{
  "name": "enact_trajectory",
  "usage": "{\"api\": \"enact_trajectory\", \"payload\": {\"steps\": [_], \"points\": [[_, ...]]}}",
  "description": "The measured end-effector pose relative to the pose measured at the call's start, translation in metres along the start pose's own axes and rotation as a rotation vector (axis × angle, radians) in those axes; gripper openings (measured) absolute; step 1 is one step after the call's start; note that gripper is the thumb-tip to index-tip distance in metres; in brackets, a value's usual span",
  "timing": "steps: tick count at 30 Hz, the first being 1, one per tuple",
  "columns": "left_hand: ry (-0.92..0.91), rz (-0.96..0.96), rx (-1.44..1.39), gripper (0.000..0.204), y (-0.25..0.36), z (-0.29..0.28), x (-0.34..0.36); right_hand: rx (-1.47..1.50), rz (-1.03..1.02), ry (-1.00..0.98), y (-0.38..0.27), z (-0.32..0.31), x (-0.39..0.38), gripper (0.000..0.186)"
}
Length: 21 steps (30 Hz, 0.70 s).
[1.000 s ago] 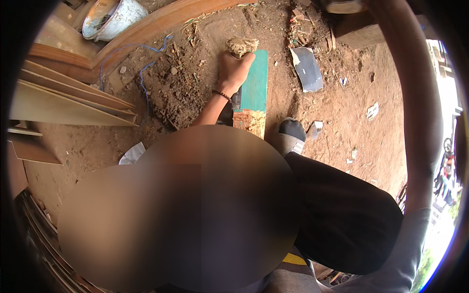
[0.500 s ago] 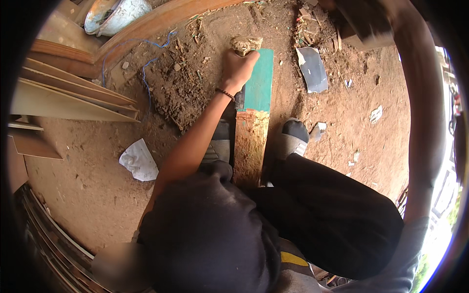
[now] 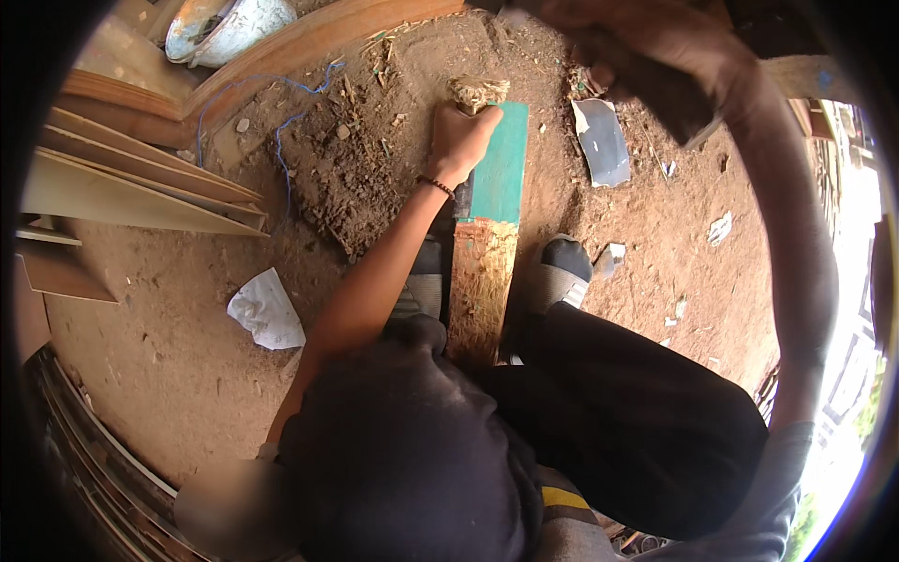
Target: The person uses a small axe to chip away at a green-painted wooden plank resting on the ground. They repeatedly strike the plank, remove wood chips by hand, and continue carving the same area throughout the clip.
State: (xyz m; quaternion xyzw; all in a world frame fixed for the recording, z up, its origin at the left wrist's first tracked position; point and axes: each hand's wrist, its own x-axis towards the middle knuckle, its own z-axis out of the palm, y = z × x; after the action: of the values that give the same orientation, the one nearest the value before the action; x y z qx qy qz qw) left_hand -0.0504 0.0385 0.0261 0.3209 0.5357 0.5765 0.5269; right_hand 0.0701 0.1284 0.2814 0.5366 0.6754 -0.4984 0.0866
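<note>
My left hand (image 3: 461, 140) is closed around the handle of a chisel (image 3: 479, 91), whose frayed, fibrous butt sticks out above the fist. Its dark blade runs down along the left side of a long wooden beam (image 3: 498, 164), painted green at the far end and stripped to rough bare wood nearer me. Most of the handle is hidden inside the fist. Raised at the upper right, my right hand (image 3: 655, 26) grips a dark wooden block (image 3: 660, 98), both smeared by motion. The block is apart from the chisel.
My sandalled feet (image 3: 564, 267) flank the beam. Thin boards (image 3: 140, 192) lean at the left, near a blue string (image 3: 281, 155) and a pile of wood chips (image 3: 351, 183). White paper (image 3: 267, 309) and a grey sheet (image 3: 601, 140) lie on the dirt floor. A whitish bucket (image 3: 234, 33) stands far left.
My right hand has swung the dark block leftward and lower, into fuller view. My left hand keeps its hold on the chisel; the whole view has shifted slightly.
</note>
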Motion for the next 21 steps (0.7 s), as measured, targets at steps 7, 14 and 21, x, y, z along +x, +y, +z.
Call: {"api": "enact_trajectory", "payload": {"steps": [7,14,21], "points": [[0.035,0.007,0.045,0.038,-0.003,0.001,0.002,0.497,-0.258,0.511,-0.020,-0.012,0.015,0.030],[-0.001,-0.092,0.006,0.028,-0.005,-0.005,0.007,0.025,-0.006,-0.185,0.055,0.036,0.040,0.036],[-0.015,-0.229,-0.063,0.036,0.002,-0.004,0.005,0.307,0.077,-0.090,0.070,0.037,0.018,0.033]]}}
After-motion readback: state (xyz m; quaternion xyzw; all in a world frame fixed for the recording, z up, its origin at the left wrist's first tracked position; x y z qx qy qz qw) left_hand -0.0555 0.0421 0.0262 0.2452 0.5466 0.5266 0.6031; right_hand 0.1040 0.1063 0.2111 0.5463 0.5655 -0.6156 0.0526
